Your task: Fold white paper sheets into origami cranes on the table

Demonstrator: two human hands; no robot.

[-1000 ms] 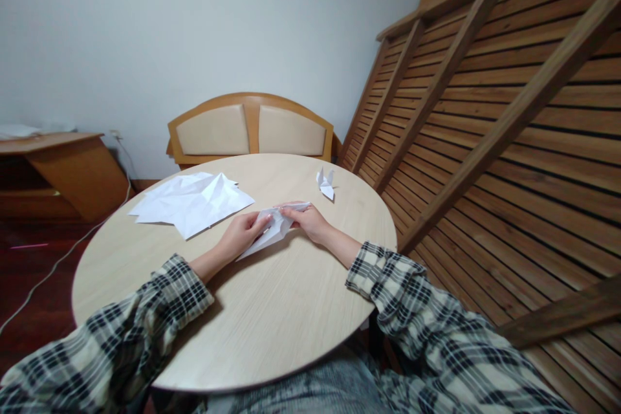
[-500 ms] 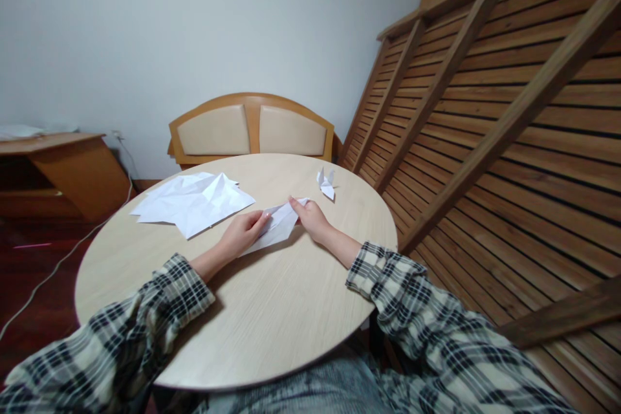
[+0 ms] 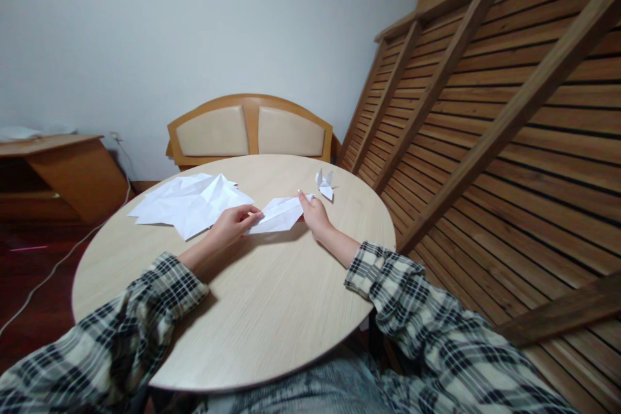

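Nearby, flanking held paper (image 3: pixel 280 215): creased sheets (image 3: pixel 187 204), folded figure (image 3: pixel 325 189).

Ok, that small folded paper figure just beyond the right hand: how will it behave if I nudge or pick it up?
The small folded paper figure is probably very light, so a nudge on the flat table may slide it easily. Its thin upright points would likely bend under a hard pinch.
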